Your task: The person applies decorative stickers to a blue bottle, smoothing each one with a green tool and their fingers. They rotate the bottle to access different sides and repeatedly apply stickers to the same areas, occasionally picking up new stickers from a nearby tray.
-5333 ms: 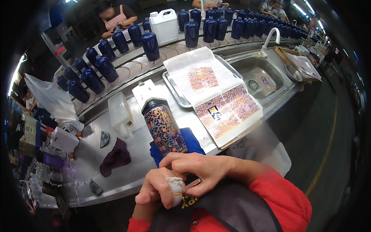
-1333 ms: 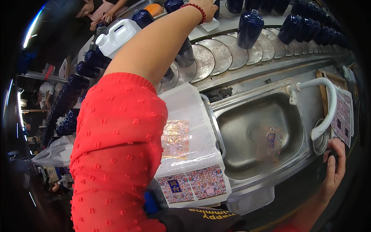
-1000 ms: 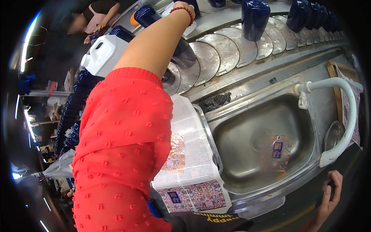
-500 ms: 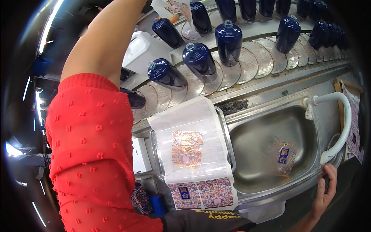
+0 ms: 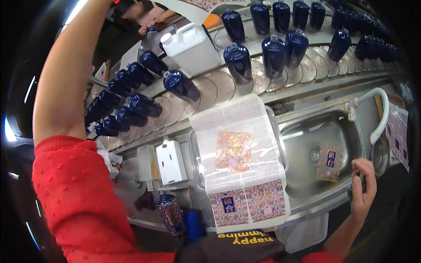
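My left arm in a red sleeve (image 5: 83,184) reaches up past the top left edge, so my left hand is out of the picture. Over the sink's near right rim, my right hand (image 5: 364,186) is raised with fingers loosely bent and thumb apart, holding nothing visible. Close to it, a patterned decal piece (image 5: 330,163) with a blue label lies in the steel sink (image 5: 302,131). To the left, a white backing sheet (image 5: 215,116) covers a tray, bearing a shiny patterned decal (image 5: 234,151) and two printed panels (image 5: 264,199) at its near end.
Dark blue bottles (image 5: 274,57) stand along a curved slat conveyor (image 5: 215,85). A white jug (image 5: 191,48) stands behind it. Nearer are a white box (image 5: 171,162) and a patterned bottle (image 5: 170,215). A white tap (image 5: 381,114) arches by the sink. Another person (image 5: 149,15) sits far back.
My view has shifted, showing more of the conveyor's left side. My left arm has swung left. My right hand has moved from below the tap's end to beside the sink's near right corner.
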The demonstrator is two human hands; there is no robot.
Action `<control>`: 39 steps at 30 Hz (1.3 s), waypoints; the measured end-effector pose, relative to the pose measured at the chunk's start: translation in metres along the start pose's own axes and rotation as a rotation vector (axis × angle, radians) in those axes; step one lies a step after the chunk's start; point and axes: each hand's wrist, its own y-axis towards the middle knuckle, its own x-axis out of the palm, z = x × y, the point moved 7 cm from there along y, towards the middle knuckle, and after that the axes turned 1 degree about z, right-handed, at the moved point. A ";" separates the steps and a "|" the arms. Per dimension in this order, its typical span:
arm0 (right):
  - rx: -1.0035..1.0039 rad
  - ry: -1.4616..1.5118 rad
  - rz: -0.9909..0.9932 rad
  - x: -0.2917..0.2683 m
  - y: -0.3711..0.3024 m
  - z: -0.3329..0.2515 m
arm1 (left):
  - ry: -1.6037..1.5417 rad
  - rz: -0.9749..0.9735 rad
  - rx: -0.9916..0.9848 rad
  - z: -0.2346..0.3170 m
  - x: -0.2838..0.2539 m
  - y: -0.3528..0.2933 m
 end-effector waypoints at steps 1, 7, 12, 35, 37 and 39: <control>-0.051 0.016 -0.037 0.010 0.003 -0.007 | -0.085 0.003 -0.028 0.017 -0.022 -0.035; -0.091 0.015 -0.206 0.097 0.020 -0.012 | -0.512 -0.176 -0.380 0.162 -0.137 -0.327; -0.247 -0.053 -0.292 0.176 0.029 -0.015 | -0.709 -0.385 -0.800 0.295 -0.178 -0.557; 0.290 1.278 -0.441 0.378 -0.187 -0.117 | -0.657 -0.348 -0.580 0.117 -0.323 -0.370; 0.217 1.276 -0.405 0.381 -0.174 -0.123 | -0.694 -0.351 -0.649 0.081 -0.310 -0.363; 0.179 1.254 -0.371 0.381 -0.159 -0.123 | -0.787 -0.350 -0.734 0.046 -0.290 -0.370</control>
